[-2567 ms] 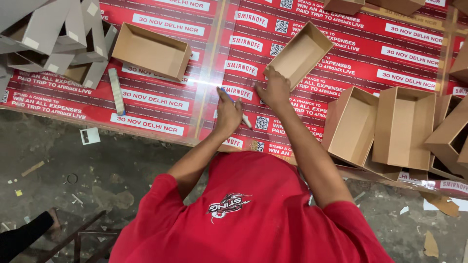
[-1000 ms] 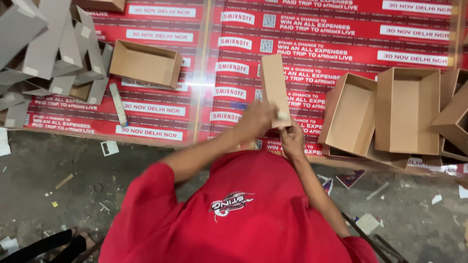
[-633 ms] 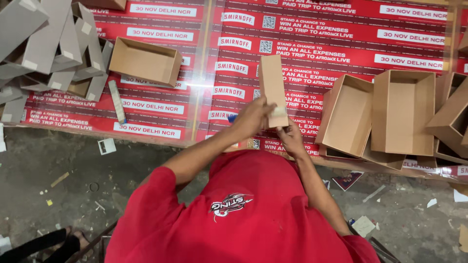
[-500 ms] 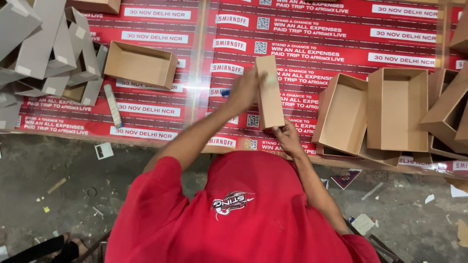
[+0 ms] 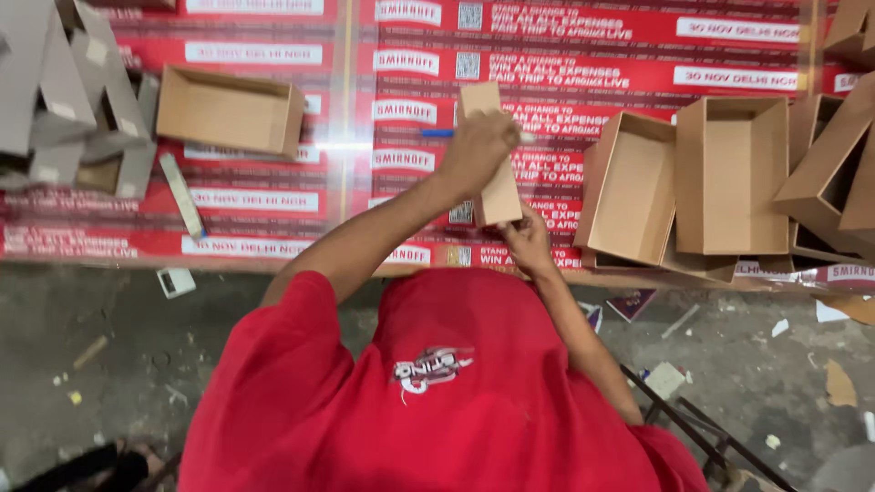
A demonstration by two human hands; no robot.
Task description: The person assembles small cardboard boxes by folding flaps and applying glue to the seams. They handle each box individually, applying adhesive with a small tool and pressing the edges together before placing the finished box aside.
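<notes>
Over on the far left, a heap of grey flattened cardboard pieces (image 5: 64,100) is lying stacked at the table's edge, out of the working space yet within reach. Just beside it an open brown box (image 5: 228,111) is sitting with its mouth up, and a narrow strip (image 5: 182,195) is lying in front of it. The red printed sheet (image 5: 273,199) is covering the whole tabletop under a glossy layer, probably to give a smooth surface for sliding card.

In the middle, the person in the red shirt is holding a slim folded box (image 5: 492,155) on end. The left hand (image 5: 478,146) is clenching around its upper half, steadying it, while the right hand (image 5: 527,244) is pinching the near bottom corner, seemingly pressing a flap home. A blue pen (image 5: 439,133) is peeking out behind the left wrist.

To the right, finished open boxes (image 5: 679,187) are leaning against each other in a row, touching, apparently parked there as they are completed.
</notes>
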